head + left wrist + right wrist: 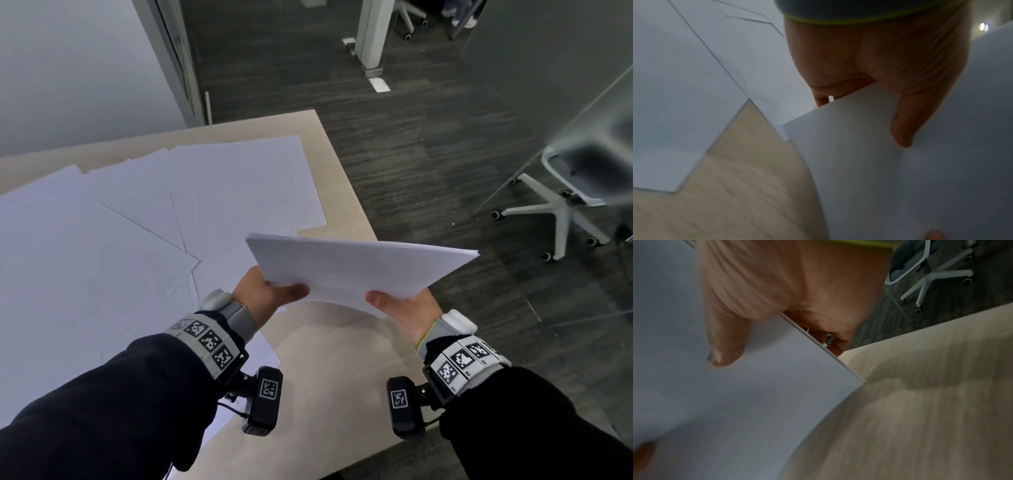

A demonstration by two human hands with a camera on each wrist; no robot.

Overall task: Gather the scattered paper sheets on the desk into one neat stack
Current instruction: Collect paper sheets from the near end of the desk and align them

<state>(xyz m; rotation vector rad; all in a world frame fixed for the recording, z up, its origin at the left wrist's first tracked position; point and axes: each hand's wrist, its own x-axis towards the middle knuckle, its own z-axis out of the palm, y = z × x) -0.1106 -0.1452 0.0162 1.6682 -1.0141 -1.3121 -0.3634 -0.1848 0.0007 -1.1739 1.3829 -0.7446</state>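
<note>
Paper stack (352,267) btwn both grips

Left hand (265,291), right hand (407,310): thumbs up, pinching.

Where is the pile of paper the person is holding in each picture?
Head view: the held stack is right of centre, above the desk's corner, gripped by the left hand and the right hand.
Left wrist view: the held stack fills the lower right, under the thumb.
Right wrist view: the held stack fills the left and centre.
Shared landmark: the beige desk, in all three.
</note>
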